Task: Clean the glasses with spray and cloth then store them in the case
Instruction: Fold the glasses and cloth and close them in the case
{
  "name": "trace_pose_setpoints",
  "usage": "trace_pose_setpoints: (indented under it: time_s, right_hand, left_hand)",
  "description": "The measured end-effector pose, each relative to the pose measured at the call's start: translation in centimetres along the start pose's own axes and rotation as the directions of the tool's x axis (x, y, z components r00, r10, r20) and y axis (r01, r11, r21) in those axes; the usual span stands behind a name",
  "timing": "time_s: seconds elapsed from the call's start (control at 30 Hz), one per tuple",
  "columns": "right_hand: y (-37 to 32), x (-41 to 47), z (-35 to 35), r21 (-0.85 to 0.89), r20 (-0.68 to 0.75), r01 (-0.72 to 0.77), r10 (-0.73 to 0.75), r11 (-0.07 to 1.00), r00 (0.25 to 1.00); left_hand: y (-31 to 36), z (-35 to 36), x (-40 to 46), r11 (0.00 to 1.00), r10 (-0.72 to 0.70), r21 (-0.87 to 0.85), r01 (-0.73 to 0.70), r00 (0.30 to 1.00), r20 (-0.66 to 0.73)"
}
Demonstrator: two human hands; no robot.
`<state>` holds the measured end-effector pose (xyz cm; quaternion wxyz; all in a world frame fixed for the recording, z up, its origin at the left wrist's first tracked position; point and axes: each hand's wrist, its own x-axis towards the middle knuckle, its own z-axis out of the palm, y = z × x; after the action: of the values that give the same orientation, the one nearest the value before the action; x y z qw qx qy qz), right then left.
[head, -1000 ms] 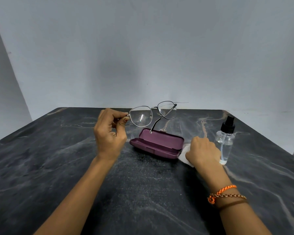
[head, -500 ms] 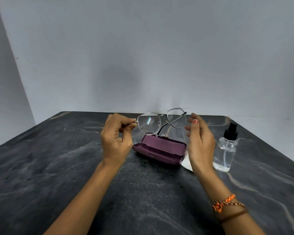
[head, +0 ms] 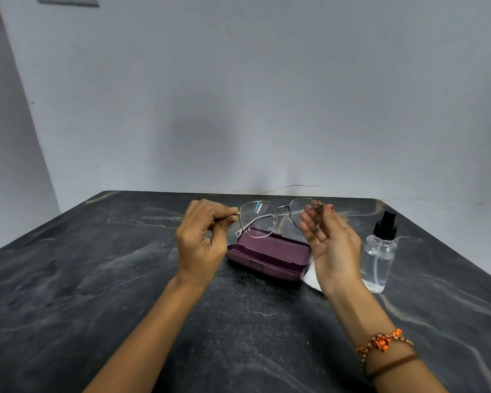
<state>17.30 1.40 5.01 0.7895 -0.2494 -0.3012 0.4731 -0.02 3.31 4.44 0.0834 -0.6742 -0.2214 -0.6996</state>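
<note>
1. Glasses [head: 270, 219]: thin metal frame, clear lenses, held up in the air over the case, lenses facing the camera, roughly level.
2. Left hand [head: 201, 242]: fingers curled, grip pinching the left end of the frame at the hinge between thumb and forefinger.
3. Right hand [head: 333, 248]: palm turned toward the camera, fingers loosely bent, fingertips at the right lens rim; thumb tip behind the lens with a red nail showing. Looks like a light pinch on the rim, contact partly hidden by the lens.
4. Case [head: 268, 258]: maroon hard case, lid open, lying on the counter [head: 97, 279] just below the glasses, between the two hands.
5. Cloth [head: 312, 277]: white, only a corner shows, at the right end of the case, mostly hidden behind the right wrist.
6. Spray bottle [head: 380, 256]: clear, black pump top, upright on the counter right of the right hand, liquid inside. No label or writing readable on it.
7. Bracelet [head: 383, 343]: orange threads plus a brown band on the right wrist.
8. Dark marbled counter, plain grey wall [head: 238, 95] at the far side.
</note>
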Motion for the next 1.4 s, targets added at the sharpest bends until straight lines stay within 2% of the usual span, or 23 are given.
trace_pose_setpoints:
  time_s: [0.23,0.43,0.53,0.6,0.67,0.77,1.07,1.23,1.4]
  right_hand:
    - [-0.2,0.1,-0.3,0.034,-0.032,-0.085,0.086,0.996,0.996]
    - [-0.2,0.2,-0.4,0.024,-0.026,-0.093,0.094,0.995,0.995]
    - [-0.1,0.1,-0.2,0.019,-0.032,-0.102,0.102,0.995,0.994]
    - [-0.1,0.0,-0.2,0.006,-0.036,-0.104,0.104,0.995,0.994]
    - [0.0,-0.1,-0.2,-0.005,-0.035,-0.101,0.101,0.995,0.994]
    - [0.1,-0.2,-0.1,-0.039,-0.034,-0.096,0.095,0.995,0.995]
    - [1.1,-0.8,0.0,-0.102,-0.033,-0.082,0.079,0.991,0.996]
    - [1.3,-0.8,0.0,-0.096,-0.039,-0.087,0.084,0.992,0.996]
    - [1.7,-0.9,0.1,-0.086,-0.057,-0.08,0.075,0.993,0.996]
  left_hand:
    - [-0.6,0.0,-0.2,0.997,-0.071,-0.039,0.071,0.997,-0.008]
    - [-0.7,0.0,-0.2,0.994,-0.084,-0.067,0.084,0.996,-0.006]
    - [-0.8,0.1,-0.4,0.984,-0.141,-0.111,0.138,0.99,-0.021]
    - [-0.8,0.2,-0.6,0.962,-0.232,-0.156,0.224,0.972,-0.034]
    - [-0.8,0.3,-0.7,0.916,-0.348,-0.228,0.331,0.936,-0.041]
    - [-0.9,0.6,-0.6,0.851,-0.457,-0.32,0.417,0.887,-0.059]
    - [-0.5,0.8,-0.1,0.688,-0.635,-0.521,0.505,0.767,-0.095]
    - [-0.6,0.6,0.2,0.511,-0.748,-0.637,0.577,0.664,0.002]
    - [-0.7,0.4,0.4,0.363,-0.798,-0.712,0.601,0.595,0.095]
